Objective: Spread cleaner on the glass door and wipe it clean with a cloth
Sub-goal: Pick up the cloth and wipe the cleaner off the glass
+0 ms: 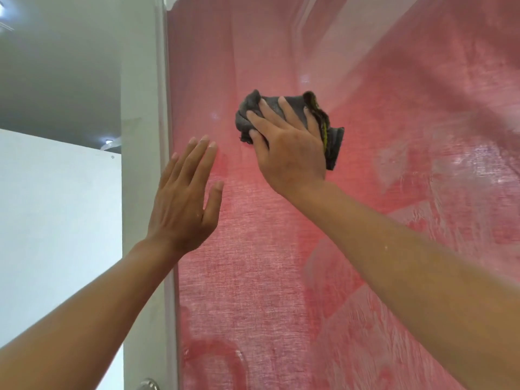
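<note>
The glass door [281, 249] fills the middle and right of the view, with a pink-red curtain behind it. White smears of cleaner [422, 198] streak its right and lower parts. A dark grey cloth [247, 114] with a yellow-green edge is bunched against the glass. My right hand [289, 144] lies flat on it, fingers spread and straight, pressing it to the pane. My left hand [185, 198] lies flat on the glass near the door's left edge, fingers straight and pointing up.
A white door frame [140, 192] runs vertically left of the glass. Beyond it are a white wall [56, 220] and grey ceiling. A round metal knob [147, 384] shows at the bottom edge near the frame.
</note>
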A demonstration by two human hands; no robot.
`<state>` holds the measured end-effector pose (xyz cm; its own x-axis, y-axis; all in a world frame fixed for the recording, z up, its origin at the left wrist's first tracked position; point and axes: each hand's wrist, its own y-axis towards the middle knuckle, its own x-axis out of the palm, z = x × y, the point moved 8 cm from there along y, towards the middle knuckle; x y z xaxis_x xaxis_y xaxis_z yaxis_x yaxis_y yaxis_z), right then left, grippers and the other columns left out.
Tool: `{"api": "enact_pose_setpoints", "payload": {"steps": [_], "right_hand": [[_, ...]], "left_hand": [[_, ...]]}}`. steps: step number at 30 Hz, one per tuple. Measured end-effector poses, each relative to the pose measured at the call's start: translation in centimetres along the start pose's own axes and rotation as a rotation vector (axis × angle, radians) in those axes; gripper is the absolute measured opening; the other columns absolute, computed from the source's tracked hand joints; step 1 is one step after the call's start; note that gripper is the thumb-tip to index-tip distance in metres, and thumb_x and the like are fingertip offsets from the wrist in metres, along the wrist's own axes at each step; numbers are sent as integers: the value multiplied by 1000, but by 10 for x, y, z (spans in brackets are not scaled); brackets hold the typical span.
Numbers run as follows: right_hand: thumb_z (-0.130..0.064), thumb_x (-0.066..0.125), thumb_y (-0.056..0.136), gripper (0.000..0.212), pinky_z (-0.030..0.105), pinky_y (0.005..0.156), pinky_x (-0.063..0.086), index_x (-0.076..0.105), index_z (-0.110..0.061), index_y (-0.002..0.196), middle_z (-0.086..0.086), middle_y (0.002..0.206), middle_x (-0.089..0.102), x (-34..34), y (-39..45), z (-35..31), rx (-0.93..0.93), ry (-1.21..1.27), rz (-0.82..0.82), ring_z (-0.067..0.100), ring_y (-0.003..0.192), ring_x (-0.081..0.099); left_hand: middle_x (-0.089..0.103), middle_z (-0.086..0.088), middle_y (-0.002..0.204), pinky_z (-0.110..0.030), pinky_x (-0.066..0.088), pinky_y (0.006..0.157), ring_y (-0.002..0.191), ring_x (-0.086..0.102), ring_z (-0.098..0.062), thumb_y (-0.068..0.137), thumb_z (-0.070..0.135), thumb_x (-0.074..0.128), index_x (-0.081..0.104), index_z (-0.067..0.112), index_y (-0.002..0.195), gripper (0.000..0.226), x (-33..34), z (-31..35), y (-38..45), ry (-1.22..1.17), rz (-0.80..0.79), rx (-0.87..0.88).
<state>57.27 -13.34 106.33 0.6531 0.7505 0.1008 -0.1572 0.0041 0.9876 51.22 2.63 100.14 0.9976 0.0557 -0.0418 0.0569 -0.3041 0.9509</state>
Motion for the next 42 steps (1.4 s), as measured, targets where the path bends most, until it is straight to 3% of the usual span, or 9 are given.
{"api": "enact_pose_setpoints", "payload": {"steps": [6,11,17,22,26,28,34,39,42], "right_hand": [[-35,46,103,41,57,117,31,67,-27,136,-4,149,58,32,-6,-44,-315,-7,-120,23,146,46],[-35,42,107,40,57,125,12,58,-31,144,-7,159,46,24,24,-25,19,-34,-76,23,154,30],[-29,53,99,36,55,117,35,72,-23,129,0,142,64,21,-44,-47,-357,31,-80,24,140,53],[-29,48,102,38,56,123,20,67,-25,135,0,150,57,8,8,-14,30,6,-13,26,148,42],[-29,51,101,37,57,122,27,69,-21,133,2,145,61,14,-44,-41,-302,10,-68,26,143,49],[-31,50,101,37,56,119,32,69,-23,133,0,146,61,12,-60,-34,-337,-12,-102,24,142,50],[-32,46,105,41,56,127,10,59,-30,144,-4,158,47,-30,-3,56,230,-32,26,22,154,31],[-29,51,102,38,57,121,27,66,-26,136,-1,149,58,-22,-38,28,-268,-49,-67,22,145,47],[-31,52,102,37,56,122,25,66,-29,137,-3,150,56,-43,-39,67,-9,-40,43,19,147,43]], "left_hand": [[24,-11,170,-41,22,127,158,21,-24,106,37,38,28,5,162,65,7,-6,-11,71,-82,-56],[27,-12,169,-42,23,127,158,22,-25,107,40,35,32,4,160,65,8,-4,-16,120,-77,-46],[23,-10,171,-37,19,130,160,17,-21,107,40,35,25,6,163,66,8,-6,-21,110,-110,-39],[26,-13,170,-39,19,127,159,20,-25,107,40,37,32,2,160,66,7,-7,-25,138,-98,-42],[24,-13,170,-40,18,130,160,17,-24,106,41,33,28,4,162,67,7,-3,-24,101,-104,-39],[22,-12,171,-41,17,130,160,15,-23,107,41,33,27,5,162,67,9,3,-24,84,-109,-33],[21,-14,171,-42,12,131,160,14,-25,108,37,35,28,2,161,64,22,38,-15,45,-125,136],[18,-14,171,-47,11,131,161,11,-26,108,37,34,26,2,162,64,35,57,-10,58,-112,179],[19,-14,171,-48,12,131,161,12,-26,108,37,34,26,2,162,64,37,58,-9,44,-85,164]]}}
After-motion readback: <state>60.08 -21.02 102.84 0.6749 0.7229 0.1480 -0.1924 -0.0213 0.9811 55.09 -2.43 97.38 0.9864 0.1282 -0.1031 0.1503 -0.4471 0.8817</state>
